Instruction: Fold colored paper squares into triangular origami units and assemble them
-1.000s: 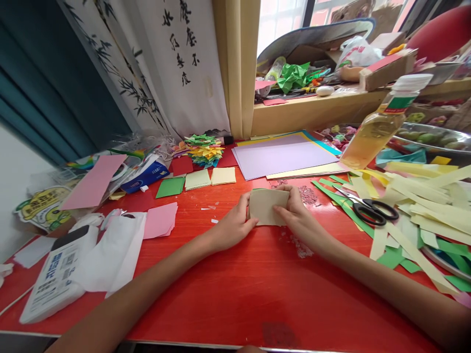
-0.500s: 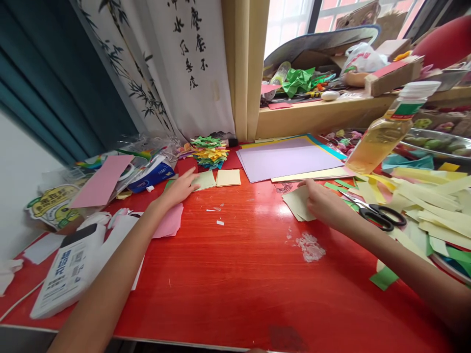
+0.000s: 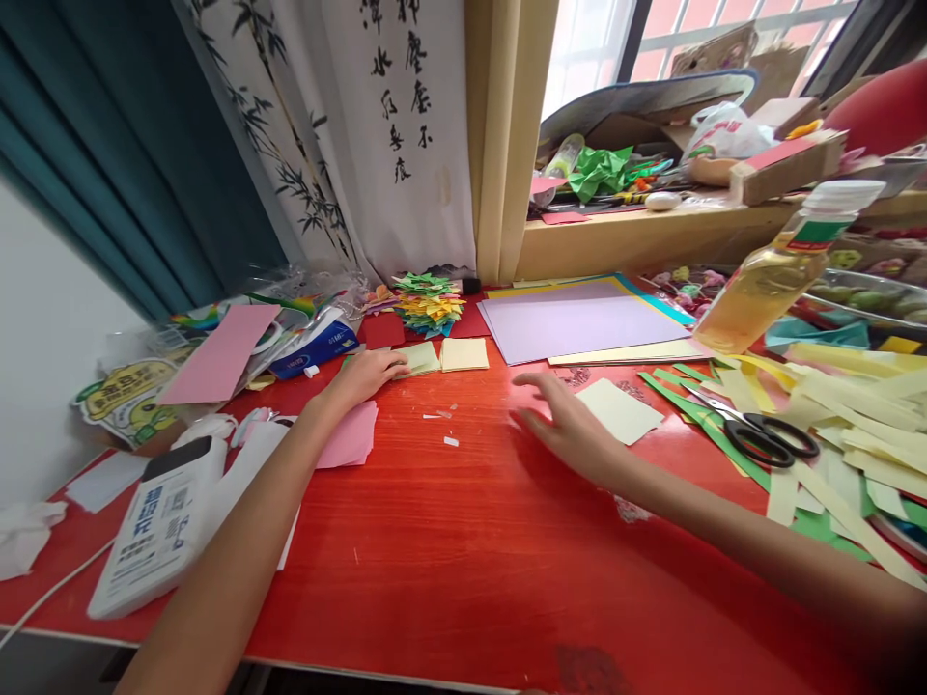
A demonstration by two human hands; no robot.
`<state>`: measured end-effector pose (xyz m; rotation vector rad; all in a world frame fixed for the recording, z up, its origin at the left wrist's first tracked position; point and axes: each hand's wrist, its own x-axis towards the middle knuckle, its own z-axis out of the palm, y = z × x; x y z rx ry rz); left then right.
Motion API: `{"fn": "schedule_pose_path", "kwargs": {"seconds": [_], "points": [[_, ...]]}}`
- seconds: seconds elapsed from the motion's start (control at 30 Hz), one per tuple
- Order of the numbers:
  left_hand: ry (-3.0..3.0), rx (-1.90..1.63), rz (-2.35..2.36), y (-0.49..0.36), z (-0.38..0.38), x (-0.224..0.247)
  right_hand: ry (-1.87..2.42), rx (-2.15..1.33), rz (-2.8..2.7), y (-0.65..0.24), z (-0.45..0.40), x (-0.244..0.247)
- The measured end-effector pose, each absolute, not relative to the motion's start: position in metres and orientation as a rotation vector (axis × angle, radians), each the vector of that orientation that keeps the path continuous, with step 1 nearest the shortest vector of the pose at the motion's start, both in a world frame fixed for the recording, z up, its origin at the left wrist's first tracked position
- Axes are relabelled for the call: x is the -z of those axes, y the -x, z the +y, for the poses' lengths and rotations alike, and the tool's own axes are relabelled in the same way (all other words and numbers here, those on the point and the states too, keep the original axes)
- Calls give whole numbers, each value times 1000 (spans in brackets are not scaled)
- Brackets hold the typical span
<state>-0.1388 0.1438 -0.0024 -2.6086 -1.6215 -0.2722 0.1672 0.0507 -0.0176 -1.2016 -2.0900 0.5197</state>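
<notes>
My left hand (image 3: 369, 375) rests at the left end of a row of small paper squares, fingers stretched out and fingertips touching the light green squares (image 3: 424, 358). Beside these lies a stack of cream squares (image 3: 464, 354). Pink paper squares (image 3: 349, 436) lie just below my left wrist. Out over the red table, my right hand (image 3: 554, 420) is open, with thumb and fingers apart and nothing between them. A pale yellow-green paper square (image 3: 621, 411) lies right behind it, close to the wrist.
Black-handled scissors (image 3: 769, 436) lie among paper strips (image 3: 861, 415) on the right. A bottle of amber liquid (image 3: 768, 280) stands behind them. Lilac sheets (image 3: 579, 319) lie at the back, near a folded-paper piece (image 3: 429, 307). A white box-shaped item (image 3: 159, 526) is at left.
My right hand has let go of the pale yellow-green paper and moved left with its fingers opening. My left hand's fingers have drawn closer together on the light green squares.
</notes>
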Motion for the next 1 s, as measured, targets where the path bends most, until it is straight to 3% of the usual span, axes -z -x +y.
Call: {"fn": "schedule_pose_path", "kwargs": {"seconds": [0.1, 0.37, 1.0], "points": [[2565, 238, -1619, 138, 142, 4, 1144, -733, -2062, -133, 51, 22], [2312, 95, -1521, 122, 126, 6, 835, -913, -2120, -60, 37, 26], [2355, 89, -1530, 116, 132, 7, 827, -1004, -2130, -65, 31, 22]]}}
